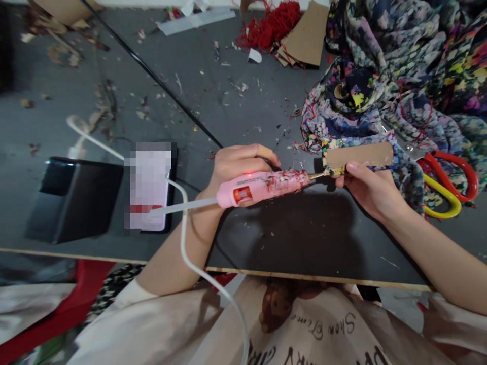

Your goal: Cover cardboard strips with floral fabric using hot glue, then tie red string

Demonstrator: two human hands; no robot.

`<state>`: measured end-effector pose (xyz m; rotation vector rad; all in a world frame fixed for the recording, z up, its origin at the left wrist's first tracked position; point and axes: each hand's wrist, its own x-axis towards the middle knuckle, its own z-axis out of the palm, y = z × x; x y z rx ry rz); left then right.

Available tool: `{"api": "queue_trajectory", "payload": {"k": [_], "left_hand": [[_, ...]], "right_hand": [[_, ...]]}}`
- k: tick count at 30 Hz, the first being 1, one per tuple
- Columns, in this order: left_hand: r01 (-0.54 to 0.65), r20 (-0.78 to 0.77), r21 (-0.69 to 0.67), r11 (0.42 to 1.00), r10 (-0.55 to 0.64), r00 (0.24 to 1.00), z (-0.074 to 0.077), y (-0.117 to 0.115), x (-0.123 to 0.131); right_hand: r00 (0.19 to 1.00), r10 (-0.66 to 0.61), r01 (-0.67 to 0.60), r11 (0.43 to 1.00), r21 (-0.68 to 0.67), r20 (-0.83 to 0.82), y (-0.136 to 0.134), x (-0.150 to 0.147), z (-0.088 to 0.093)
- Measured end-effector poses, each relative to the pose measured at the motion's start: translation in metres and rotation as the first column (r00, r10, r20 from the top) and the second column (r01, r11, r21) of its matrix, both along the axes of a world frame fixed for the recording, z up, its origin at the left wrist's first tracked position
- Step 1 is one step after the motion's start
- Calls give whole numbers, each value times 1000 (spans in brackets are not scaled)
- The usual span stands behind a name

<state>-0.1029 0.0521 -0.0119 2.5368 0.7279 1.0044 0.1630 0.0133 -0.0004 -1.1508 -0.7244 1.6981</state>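
Observation:
My left hand (238, 162) is closed around a pink hot glue gun (262, 185) with a lit red light, an orange switch and stray threads stuck along its front. A pale glue stick (186, 206) protrudes from its rear. The brass nozzle points right and meets or nearly meets the lower left edge of a cardboard strip (359, 154) bordered with floral fabric. Between thumb and fingers, my right hand (373, 190) pinches that strip by its lower edge. The fingers beneath the strip are partly hidden.
Floral fabric (380, 91) heaps at the right, beside scissors (449, 175) with red and yellow handles. Red thread (272, 25) and cardboard pieces (306, 35) lie at the back. Left are a phone (152, 187), a black box-shaped object (76, 197) and a white cable (184, 228).

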Motion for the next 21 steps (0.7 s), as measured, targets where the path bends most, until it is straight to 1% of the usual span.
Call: {"api": "queue_trajectory", "payload": {"k": [3, 8, 13, 21], "left_hand": [[-17, -12, 1, 1000, 17, 1000, 0, -1, 1], [0, 24, -5, 1000, 1, 1000, -1, 0, 2], [-12, -7, -1, 1000, 12, 1000, -1, 0, 1], [-5, 16, 30, 1000, 5, 1000, 0, 0, 3]], "right_hand": [[1000, 12, -12, 1000, 8, 13, 0, 0, -1], [1000, 16, -16, 1000, 18, 4, -1, 0, -2], [1000, 15, -15, 1000, 25, 16, -1, 0, -2], [1000, 10, -11, 999, 47, 17, 0, 0, -3]]}}
